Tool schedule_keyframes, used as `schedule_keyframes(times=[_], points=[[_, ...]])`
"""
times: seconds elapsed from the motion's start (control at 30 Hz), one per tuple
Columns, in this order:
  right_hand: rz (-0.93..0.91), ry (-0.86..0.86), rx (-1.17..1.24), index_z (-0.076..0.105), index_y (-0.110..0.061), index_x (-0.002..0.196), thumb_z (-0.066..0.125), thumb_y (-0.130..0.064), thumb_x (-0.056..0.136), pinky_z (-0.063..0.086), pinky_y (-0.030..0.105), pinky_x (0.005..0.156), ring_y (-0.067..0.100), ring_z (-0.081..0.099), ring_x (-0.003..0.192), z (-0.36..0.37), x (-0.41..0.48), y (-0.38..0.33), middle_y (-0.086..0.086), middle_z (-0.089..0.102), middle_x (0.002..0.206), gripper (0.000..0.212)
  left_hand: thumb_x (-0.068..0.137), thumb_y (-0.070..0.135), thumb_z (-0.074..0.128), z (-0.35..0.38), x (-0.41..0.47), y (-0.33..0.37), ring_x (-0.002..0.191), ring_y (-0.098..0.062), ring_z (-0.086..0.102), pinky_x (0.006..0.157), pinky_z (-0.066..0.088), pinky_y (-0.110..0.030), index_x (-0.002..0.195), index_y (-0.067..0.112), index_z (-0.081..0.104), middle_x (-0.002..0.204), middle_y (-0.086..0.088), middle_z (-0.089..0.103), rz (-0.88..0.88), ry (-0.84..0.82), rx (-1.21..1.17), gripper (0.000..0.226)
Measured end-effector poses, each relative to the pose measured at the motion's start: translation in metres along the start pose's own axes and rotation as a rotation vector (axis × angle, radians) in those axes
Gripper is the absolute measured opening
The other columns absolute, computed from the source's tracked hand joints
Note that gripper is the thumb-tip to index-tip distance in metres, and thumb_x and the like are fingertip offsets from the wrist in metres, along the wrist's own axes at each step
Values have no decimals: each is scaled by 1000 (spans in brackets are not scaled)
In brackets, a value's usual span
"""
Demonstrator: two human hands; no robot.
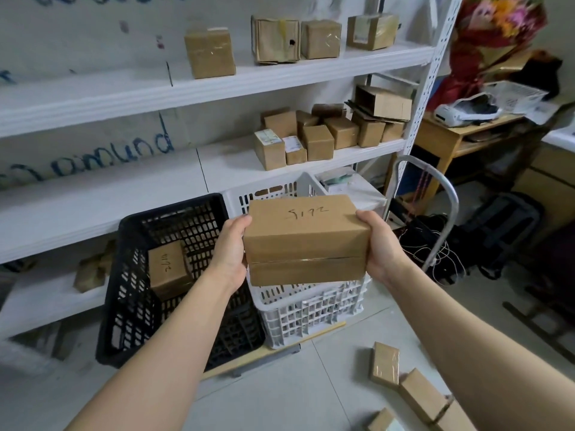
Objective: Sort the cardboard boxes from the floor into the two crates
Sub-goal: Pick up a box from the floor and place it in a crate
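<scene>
Two crates stand side by side below the shelves, and the sorting is under way: the black crate [109, 306] on the left has one small box [169, 269] lying inside it. Next comes the left hand [228, 247], palm pressed flat to the left end of the held box [303, 241], thumb hooked over the top edge; its fingers are hidden behind and beneath the box. The held box hangs in the air, level, directly above the white crate [311, 309], with a handwritten mark on its top face and a seam running along its front. It looks like stiff, dry corrugated board with square edges, so it should keep its shape under a squeeze and not slip on bare skin; held out on extended arms, it is probably light. The two short ends are the sensible places to take it, away from the seam. The right hand [381, 244] mirrors the left, thumb resting on the top right corner and palm cupped round that end, fingers out of sight below. Both forearms reach forward and slightly inward, wrists near level. Farther right and nearer, several loose boxes [385, 363] lie on the floor [295, 393], waiting to be sorted.
</scene>
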State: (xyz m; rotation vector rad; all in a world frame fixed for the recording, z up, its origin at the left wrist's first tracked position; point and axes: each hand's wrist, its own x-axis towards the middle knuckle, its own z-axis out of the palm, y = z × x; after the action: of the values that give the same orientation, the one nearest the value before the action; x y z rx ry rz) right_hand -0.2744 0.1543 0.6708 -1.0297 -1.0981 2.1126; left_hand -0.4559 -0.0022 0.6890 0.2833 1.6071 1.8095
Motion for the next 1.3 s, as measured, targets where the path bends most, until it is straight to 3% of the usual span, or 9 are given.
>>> schedule_keyframes(times=[0.2, 0.27, 0.37, 0.53, 0.8, 0.97, 1.07, 1.2, 1.3], points=[[-28, 11, -85, 58, -23, 123, 57, -53, 85, 56, 47, 82, 32, 65, 102, 1, 36, -10, 12, 67, 112, 48, 93, 25, 48, 16, 34, -4, 91, -20, 57, 68, 47, -33, 114, 18, 58, 102, -7, 62, -47, 53, -47, 24], [-25, -14, -127, 60, -23, 120, 56, -52, 86, 56, 45, 82, 29, 66, 98, 7, 46, -13, 11, 69, 109, 45, 93, 21, 47, 15, 43, -3, 90, -20, 57, 66, 47, -33, 111, 19, 58, 102, -7, 62, -44, 87, -74, 21], [7, -68, -178, 63, -21, 110, 56, -49, 88, 55, 35, 66, 22, 68, 84, 29, 61, -14, 6, 73, 93, 37, 92, 19, 47, 1, 53, 4, 91, -21, 56, 69, 46, -34, 110, 20, 58, 104, -7, 61, 12, 165, -104, 21], [38, -242, -251, 63, -15, 115, 55, -42, 90, 51, 35, 76, 23, 65, 96, 97, 97, -4, 7, 72, 102, 37, 88, 26, 48, -53, 65, 21, 95, -22, 59, 79, 47, -41, 107, 36, 65, 106, -2, 67, 44, 312, -152, 27], [101, -449, -444, 65, -20, 100, 50, -35, 93, 51, 29, 65, 14, 69, 77, 225, 155, 32, -2, 74, 86, 22, 92, 35, 51, -153, 100, 27, 103, -22, 59, 89, 48, -44, 93, 48, 63, 109, 2, 66, 40, 518, -266, 17], [13, -529, -770, 60, -20, 124, 47, -17, 94, 47, 34, 88, 21, 59, 100, 288, 204, 60, 4, 64, 116, 33, 92, 24, 51, -201, 141, -2, 104, -22, 60, 84, 51, -41, 120, 30, 58, 116, -2, 63, -33, 611, -287, 29], [-76, -545, -1020, 58, -19, 122, 46, -14, 95, 44, 29, 83, 17, 56, 96, 318, 236, 78, 5, 60, 118, 30, 90, 14, 50, -223, 158, -24, 101, -18, 60, 70, 49, -33, 112, 27, 61, 113, -1, 64, -95, 573, -300, 28], [-67, -644, -1386, 45, -12, 142, 44, -19, 99, 31, 35, 111, 28, 41, 132, 341, 272, 103, 11, 44, 145, 44, 90, 7, 52, -245, 177, -49, 114, -25, 53, 82, 50, -51, 135, 26, 42, 125, -1, 54, -300, 531, -318, 50], [-57, -659, -1492, 43, -15, 143, 41, -15, 99, 38, 31, 101, 26, 46, 124, 350, 291, 119, 11, 46, 142, 44, 92, 9, 55, -247, 190, -68, 116, -32, 52, 83, 52, -55, 134, 23, 41, 128, -9, 51, -410, 522, -321, 47]])
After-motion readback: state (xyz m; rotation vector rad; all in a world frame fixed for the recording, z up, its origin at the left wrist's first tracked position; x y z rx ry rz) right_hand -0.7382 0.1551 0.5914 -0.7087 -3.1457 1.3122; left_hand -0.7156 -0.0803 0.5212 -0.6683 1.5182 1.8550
